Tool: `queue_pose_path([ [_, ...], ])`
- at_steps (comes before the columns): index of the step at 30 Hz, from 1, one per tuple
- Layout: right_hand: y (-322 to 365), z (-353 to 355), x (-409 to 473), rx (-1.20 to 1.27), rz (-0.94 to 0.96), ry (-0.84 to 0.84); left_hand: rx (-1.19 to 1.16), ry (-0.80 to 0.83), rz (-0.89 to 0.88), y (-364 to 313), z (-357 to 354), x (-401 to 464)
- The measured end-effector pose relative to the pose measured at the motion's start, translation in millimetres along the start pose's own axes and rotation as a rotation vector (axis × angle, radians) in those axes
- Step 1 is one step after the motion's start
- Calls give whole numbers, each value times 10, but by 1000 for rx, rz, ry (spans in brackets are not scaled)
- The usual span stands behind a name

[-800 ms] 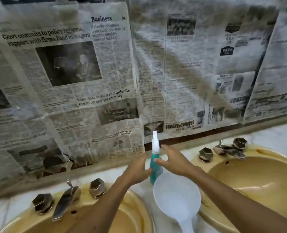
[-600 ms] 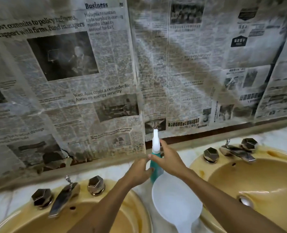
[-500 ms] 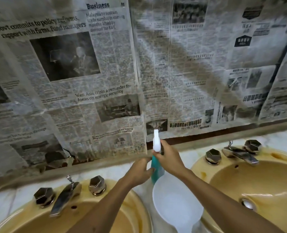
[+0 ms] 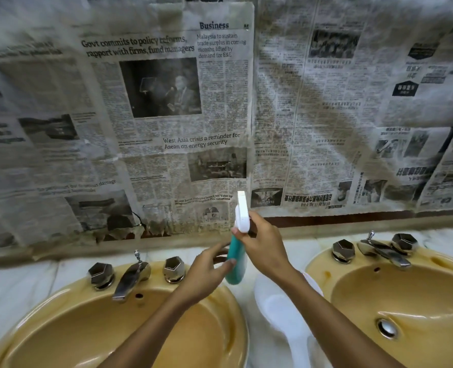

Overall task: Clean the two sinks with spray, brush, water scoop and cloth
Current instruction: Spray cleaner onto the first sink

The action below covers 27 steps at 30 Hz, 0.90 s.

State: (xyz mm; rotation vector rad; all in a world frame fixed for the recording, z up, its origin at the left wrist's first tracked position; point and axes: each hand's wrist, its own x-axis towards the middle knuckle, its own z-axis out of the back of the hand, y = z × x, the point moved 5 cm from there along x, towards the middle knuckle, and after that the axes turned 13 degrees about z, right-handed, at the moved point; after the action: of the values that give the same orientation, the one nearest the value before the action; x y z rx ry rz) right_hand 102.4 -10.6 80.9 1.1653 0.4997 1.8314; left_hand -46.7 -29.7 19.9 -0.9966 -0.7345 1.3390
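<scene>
While the right hand (image 4: pixel 263 244) has its fingers wrapped around the neck of the teal plastic spray bottle with a white trigger head (image 4: pixel 236 257), the bottle sits tilted in the air between the two basins, nozzle pointing up toward the far wall, its bottom end hanging just over the far right rim of the left mustard-yellow oval sink (image 4: pixel 60 309). Left hand (image 4: pixel 209 264) is right beside it, fingers loosely spread, thumb tip touching the teal body low down, so it's more of a steadying touch than a real grab. Under the right forearm, on the white marble counter (image 4: pixel 21 282) between the basins, there's a white plastic water scoop (image 4: pixel 281 312) lying with its handle pointing near, toward the camera. Right mustard-yellow sink (image 4: pixel 352 293) has a shiny metal drain (image 4: pixel 386 328) showing and a couple of rusty-looking stains on its left rim. Each basin has a chrome tap with two faceted knobs at the far edge: left tap (image 4: pixel 131 277), right tap (image 4: pixel 384 252). Whole far wall is papered over with old yellowed newspaper sheets (image 4: pixel 167 102), peeling and ragged along the bottom edge on the left. Can't spot the brush or cloth anywhere.
</scene>
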Motion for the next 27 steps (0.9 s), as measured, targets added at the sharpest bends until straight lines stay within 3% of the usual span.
queue_pose_path([
  [8,876,-522,-683,114,-50,135,-132,48,69,545,429,-1222],
  [17,1697,-1407,-1758,247,-125,247,-45,-17,157,1251,864,-2573],
  [27,2294,-2012,-2622,371,-165,227,27,-105,167,1897,1146,-3532],
])
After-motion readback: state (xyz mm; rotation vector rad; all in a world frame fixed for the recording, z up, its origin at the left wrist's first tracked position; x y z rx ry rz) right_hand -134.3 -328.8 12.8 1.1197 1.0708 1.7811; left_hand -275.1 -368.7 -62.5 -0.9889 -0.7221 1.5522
